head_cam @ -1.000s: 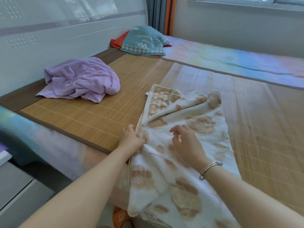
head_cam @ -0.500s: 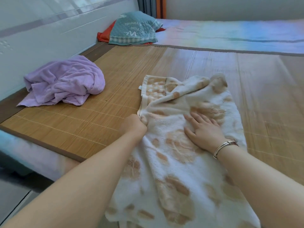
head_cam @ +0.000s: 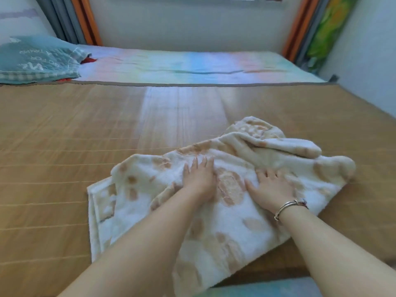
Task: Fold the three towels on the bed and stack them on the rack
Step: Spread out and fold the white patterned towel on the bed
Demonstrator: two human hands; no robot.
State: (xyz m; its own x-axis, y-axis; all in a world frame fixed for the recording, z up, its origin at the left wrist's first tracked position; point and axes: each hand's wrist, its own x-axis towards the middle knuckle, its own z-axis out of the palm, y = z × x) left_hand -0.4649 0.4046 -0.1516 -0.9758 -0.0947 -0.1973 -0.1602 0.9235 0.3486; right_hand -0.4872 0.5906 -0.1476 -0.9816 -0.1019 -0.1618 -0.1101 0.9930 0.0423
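A white towel with tan patches (head_cam: 229, 228) lies rumpled on the bamboo mat (head_cam: 64, 157), its near end hanging over the bed's front edge. Both my hands rest flat on its middle. My left hand (head_cam: 200, 179) has its fingers stretched forward, palm down on the cloth. My right hand (head_cam: 270, 187), with a silver bangle on the wrist, lies spread beside it. The far right end of the towel is bunched into thick folds (head_cam: 295, 146). The purple towel and the rack are out of view.
A teal pillow (head_cam: 36, 58) sits at the far left on a pastel sheet (head_cam: 192, 67). Behind it are a wall, grey and orange curtains (head_cam: 72, 18) and a green hanging (head_cam: 325, 28) at the right.
The view has swung right, so the purple towel has left the frame. My left hand let go of the towel's edge and now lies flat beside my right hand.
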